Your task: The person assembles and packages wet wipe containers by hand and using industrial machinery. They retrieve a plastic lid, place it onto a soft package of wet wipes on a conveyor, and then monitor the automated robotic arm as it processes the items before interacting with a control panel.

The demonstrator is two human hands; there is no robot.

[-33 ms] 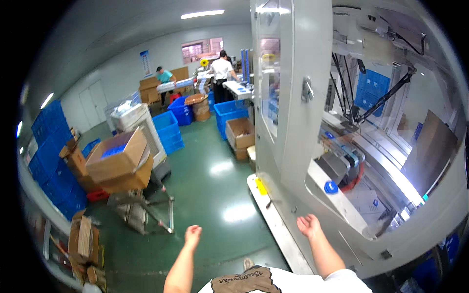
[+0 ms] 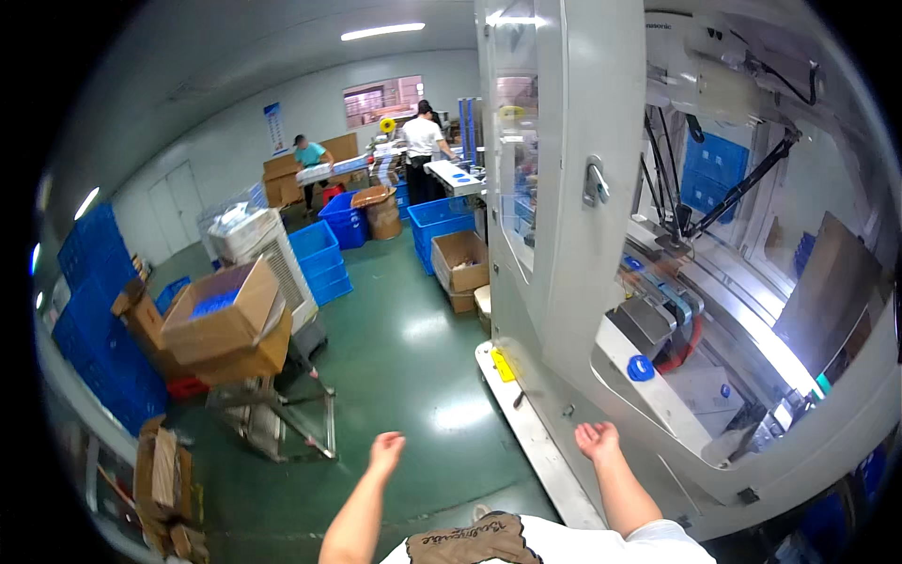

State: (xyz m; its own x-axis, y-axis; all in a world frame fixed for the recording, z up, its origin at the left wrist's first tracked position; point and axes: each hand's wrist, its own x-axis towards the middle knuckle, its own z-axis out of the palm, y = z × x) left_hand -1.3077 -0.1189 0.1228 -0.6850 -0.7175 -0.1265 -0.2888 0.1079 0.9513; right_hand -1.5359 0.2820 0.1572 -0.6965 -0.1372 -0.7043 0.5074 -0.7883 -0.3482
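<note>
My left hand (image 2: 386,453) hangs in the air over the green floor, its fingers loosely curled together with nothing visible in them. My right hand (image 2: 598,440) is palm up with its fingers apart and half bent, holding nothing. It is close to the grey lower panel of a large machine (image 2: 554,357), beside a white ledge (image 2: 536,442); whether it touches the panel I cannot tell. Inside the machine a round blue part (image 2: 641,368) rests on a white rail (image 2: 672,409), below thin black robot arms (image 2: 742,188).
Left stands a cart (image 2: 305,423) near open cardboard boxes (image 2: 221,324) with blue contents. Stacked blue crates (image 2: 99,320) line the left side. Further off are blue bins (image 2: 319,258), a carton (image 2: 460,258) and two people at work, one in white (image 2: 422,136), one in teal (image 2: 310,155).
My left hand has shifted slightly to the right. My right hand stays nearly in place, and the view has turned a little, moving the far room slightly left.
</note>
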